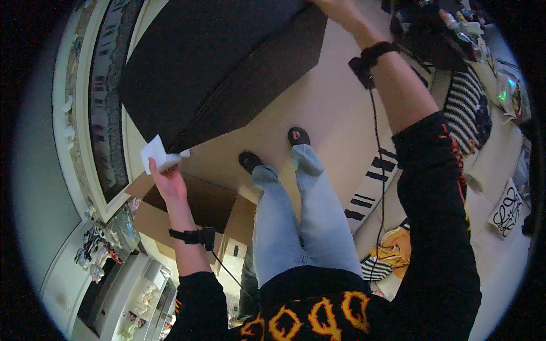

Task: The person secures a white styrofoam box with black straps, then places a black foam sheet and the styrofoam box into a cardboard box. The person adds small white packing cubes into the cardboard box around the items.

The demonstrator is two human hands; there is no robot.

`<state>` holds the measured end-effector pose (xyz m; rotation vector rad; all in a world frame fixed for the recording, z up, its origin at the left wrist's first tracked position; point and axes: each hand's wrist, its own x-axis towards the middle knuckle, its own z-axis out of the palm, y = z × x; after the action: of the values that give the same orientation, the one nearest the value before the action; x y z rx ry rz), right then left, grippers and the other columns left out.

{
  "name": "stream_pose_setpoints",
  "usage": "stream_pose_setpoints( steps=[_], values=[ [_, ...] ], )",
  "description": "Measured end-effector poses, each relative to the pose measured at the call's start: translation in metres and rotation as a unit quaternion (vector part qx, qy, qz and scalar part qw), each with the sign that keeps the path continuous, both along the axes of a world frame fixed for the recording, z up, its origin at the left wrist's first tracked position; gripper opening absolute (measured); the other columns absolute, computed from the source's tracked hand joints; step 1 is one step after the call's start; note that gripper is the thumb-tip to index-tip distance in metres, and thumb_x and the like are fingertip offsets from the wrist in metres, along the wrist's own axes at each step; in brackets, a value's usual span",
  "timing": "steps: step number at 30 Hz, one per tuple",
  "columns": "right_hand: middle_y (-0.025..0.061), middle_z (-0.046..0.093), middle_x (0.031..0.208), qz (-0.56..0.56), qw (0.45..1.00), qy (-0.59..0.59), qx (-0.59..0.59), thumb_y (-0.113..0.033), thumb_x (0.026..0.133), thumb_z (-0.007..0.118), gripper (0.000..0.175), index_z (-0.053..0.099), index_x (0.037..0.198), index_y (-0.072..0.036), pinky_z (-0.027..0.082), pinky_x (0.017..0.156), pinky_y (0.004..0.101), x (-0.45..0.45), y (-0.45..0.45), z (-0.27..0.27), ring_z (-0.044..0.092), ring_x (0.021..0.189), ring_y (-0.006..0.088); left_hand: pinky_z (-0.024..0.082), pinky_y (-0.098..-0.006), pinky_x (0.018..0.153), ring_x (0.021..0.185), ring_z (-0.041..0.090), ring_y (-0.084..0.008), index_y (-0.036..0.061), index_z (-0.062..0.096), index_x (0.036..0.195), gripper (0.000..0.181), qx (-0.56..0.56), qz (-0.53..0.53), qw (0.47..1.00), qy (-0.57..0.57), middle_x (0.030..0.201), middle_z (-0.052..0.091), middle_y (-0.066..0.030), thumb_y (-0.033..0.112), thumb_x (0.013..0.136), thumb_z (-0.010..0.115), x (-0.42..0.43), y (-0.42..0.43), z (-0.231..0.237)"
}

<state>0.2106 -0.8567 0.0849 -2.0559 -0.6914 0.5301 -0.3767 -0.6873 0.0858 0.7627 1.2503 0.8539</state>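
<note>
A large black panel-like object (222, 64) with a thick edge fills the upper part of the head view, tilted. At its lower left corner my left hand (170, 183) grips a white foam-like corner piece (155, 155) against the panel. My right hand (337, 10) reaches to the panel's upper right, partly cut off by the picture's top, with its fingertips hidden. Both wrists wear black straps with small devices and cables. Below the left hand stands an opened cardboard box (200, 196).
A framed mirror (106, 106) stands at the left. Striped cloth (463, 106), a yellow garment (394, 249) and a black-and-white patterned strip (371, 183) lie at the right. Shelves with small items (140, 298) are at lower left. My feet are on the pale floor (281, 102).
</note>
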Motion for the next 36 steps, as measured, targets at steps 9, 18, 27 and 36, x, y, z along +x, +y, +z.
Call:
stream_pose_setpoints(
  steps=[9,18,27,36],
  values=[
    [0.0155,0.067,0.142,0.073,0.993,0.033,0.089,-0.032,0.101,0.078,0.058,0.061,0.149,-0.003,0.051,0.109,0.0391,0.018,-0.007,-0.027,0.062,0.128,0.0275,0.044,-0.045,0.115,0.133,0.053,-0.0269,0.0052,0.043,0.157,0.07,-0.008,-0.023,1.0,0.019,0.149,0.055,-0.0111,0.036,0.103,0.075,0.002,0.002,0.005],
    [0.0226,0.073,0.129,-0.08,0.969,-0.195,-0.129,-0.029,0.1,0.068,0.046,0.062,0.137,-0.003,0.054,0.101,0.045,0.019,-0.124,-0.064,0.071,0.118,0.0382,0.049,-0.0411,0.111,0.129,0.061,-0.0233,0.003,0.049,0.152,0.057,-0.115,-0.007,0.993,-0.003,0.141,0.063,-0.0093,0.008,0.1,0.069,-0.007,-0.173,0.001],
    [0.0282,0.069,0.12,0.113,0.769,-0.417,-0.471,-0.016,0.106,0.052,0.034,0.061,0.129,0.008,0.054,0.1,0.0444,0.127,-0.194,-0.087,0.066,0.112,0.0472,0.047,-0.0374,0.111,0.132,0.057,-0.022,0.0013,0.039,0.159,0.083,-0.155,-0.282,0.946,0.025,0.145,0.059,-0.012,0.024,0.093,0.084,0.004,-0.303,0.004],
    [0.0266,0.063,0.143,0.095,0.801,-0.375,-0.457,-0.024,0.109,0.05,0.048,0.054,0.146,0.006,0.045,0.115,0.0441,0.152,-0.142,-0.072,0.059,0.134,0.0406,0.045,-0.0417,0.114,0.132,0.055,-0.0228,0.0041,0.036,0.158,0.081,-0.03,0.004,0.991,-0.129,0.15,0.054,-0.0138,0.019,0.092,0.082,-0.024,-0.164,-0.018]
  ],
)
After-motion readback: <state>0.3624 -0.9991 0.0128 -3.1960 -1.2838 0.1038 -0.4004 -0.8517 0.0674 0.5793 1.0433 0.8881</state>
